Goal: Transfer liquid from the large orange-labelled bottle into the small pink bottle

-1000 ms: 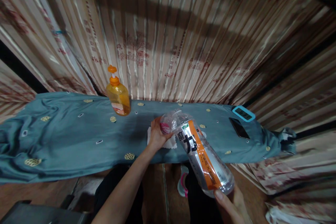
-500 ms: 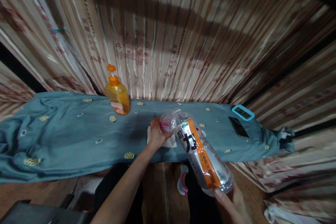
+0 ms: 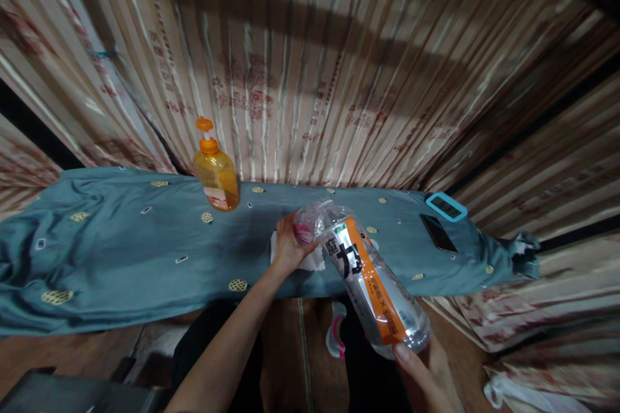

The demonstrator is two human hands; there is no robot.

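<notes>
A big clear plastic bottle (image 3: 371, 277) with an orange, white and black label lies tilted between my hands, its narrow end pointing up and left. My left hand (image 3: 289, 246) is closed around that narrow end, where something pink shows through the plastic. The bottle's base rests in the grip of my right hand (image 3: 426, 368), thumb on the near side. Beneath my left hand a white cloth or tissue (image 3: 312, 262) lies on the table, partly covered. Some of my fingers are hidden behind the bottle.
An orange pump bottle (image 3: 216, 174) stands at the back left of the table, which has a teal patterned cloth (image 3: 145, 258). A blue-framed digital clock (image 3: 446, 206) and a black phone (image 3: 438, 233) lie at the right. Striped curtain (image 3: 290, 77) hangs close behind.
Both hands keep their hold on the clear bottle, which stays almost in place. The whole view has shifted very slightly.
</notes>
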